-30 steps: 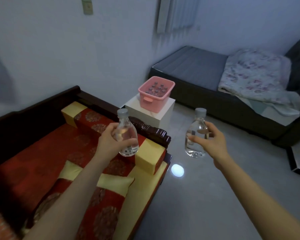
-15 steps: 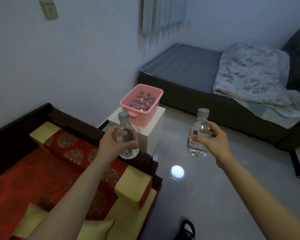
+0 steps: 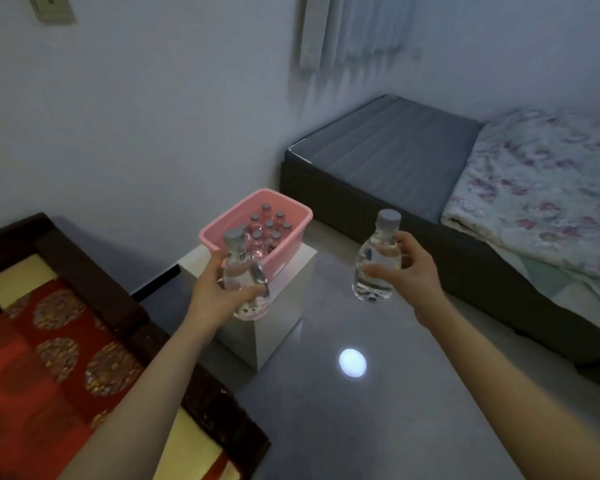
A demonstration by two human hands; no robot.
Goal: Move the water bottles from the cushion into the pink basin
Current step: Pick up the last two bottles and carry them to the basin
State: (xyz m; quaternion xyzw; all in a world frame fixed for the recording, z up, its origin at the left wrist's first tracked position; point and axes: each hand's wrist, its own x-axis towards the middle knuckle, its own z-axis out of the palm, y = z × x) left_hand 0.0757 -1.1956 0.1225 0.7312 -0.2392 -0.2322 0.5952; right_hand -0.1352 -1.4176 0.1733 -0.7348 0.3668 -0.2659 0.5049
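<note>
Clear bottles [image 3: 374, 268] gripped in both hands [image 3: 222, 289], near pink basin [image 3: 291, 244]

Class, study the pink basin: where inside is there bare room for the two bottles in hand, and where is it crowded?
The pink basin is crowded in its middle and far part, where capped bottles stand packed. What shows bare is a strip behind its left rim; the near part is hidden by the left hand and its bottle. The right hand holds its bottle over the floor.
</note>
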